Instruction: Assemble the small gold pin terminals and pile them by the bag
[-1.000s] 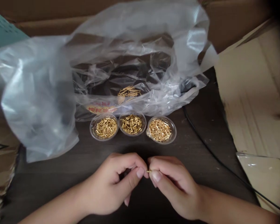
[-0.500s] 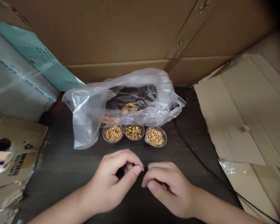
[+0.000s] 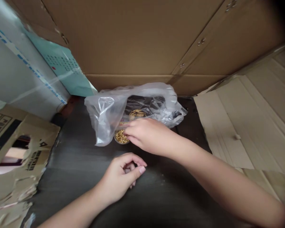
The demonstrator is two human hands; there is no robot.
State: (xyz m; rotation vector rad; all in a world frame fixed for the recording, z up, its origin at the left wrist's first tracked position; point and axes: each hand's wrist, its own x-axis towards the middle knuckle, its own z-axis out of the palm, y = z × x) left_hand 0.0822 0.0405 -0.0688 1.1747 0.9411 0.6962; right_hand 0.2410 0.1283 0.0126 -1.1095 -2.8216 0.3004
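Observation:
My left hand is above the dark table, thumb and forefinger pinched together; whatever is between the tips is too small to make out. My right hand reaches across to a clear round cup of small gold-coloured metal pins. Its bent fingers and thumb come together at the cup's right side, with the tips partly hidden among the pins. The other two cups are hidden behind my right hand and forearm. Just beyond the hand, longer thin gold-coloured pins lie in a heap at the clear plastic bag.
A tall cardboard sheet closes off the back. Cardboard flaps stand at the right and a printed, torn cardboard box at the left. A turquoise sheet leans at the back left.
My right hand has moved forward and left from beside my left hand to the left cup, covering the other cups. My left hand keeps its pinch. The view has shifted slightly.

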